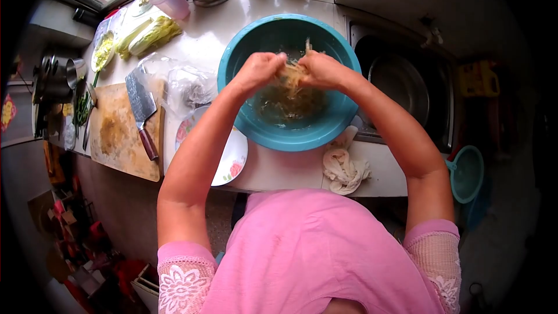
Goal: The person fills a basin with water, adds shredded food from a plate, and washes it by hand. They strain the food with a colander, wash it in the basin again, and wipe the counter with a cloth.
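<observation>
A large teal basin (331, 32) stands on the counter with murky water (290, 110) in it. More thin, pale-brown strands lie in the water. Above the basin, my left hand (260, 71) is closed on one side of a bunch of wet, pale strands (292, 74). My right hand (324, 71) grips the other side, close to the left one. Whether the strands are noodles or a shredded vegetable cannot be made out. Parts of the fingers are hidden behind the hands.
Left of the basin are a floral plate (231, 163), a crumpled plastic bag (189, 84), a cleaver (141, 102) on a cutting board (113, 134), and a leafy cabbage (154, 35). A cloth (344, 171) lies at the counter's front. A sink (442, 122) is at the right.
</observation>
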Demonstrator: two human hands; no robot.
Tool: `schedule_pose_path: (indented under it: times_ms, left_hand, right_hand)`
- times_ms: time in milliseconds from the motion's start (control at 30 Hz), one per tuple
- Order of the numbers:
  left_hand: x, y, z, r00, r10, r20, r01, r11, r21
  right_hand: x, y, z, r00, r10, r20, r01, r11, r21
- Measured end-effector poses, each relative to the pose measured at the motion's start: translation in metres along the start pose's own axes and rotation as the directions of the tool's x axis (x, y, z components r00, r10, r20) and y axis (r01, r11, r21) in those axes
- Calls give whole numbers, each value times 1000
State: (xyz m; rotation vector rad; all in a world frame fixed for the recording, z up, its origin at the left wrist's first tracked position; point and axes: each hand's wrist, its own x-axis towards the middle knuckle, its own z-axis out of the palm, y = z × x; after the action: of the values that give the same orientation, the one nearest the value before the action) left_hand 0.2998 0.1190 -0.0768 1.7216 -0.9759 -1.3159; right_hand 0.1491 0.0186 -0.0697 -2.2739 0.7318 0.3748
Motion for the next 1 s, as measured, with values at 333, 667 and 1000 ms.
schedule_pose_path:
  times_ms: [333,667,1000]
  left_hand:
    - [12,-80,65,994,76,-75,26,511,859]
    - [-12,1,6,990,-103,98,128,944,-305]
    - [-12,-39,30,975,-178,134,9,632,775]
  right_hand:
    - [27,19,82,978,-145,-153,133,987,-85]
    - [5,0,20,943,161,-290,40,812,582]
    - [-8,29,60,995,100,10,-88,913,-399]
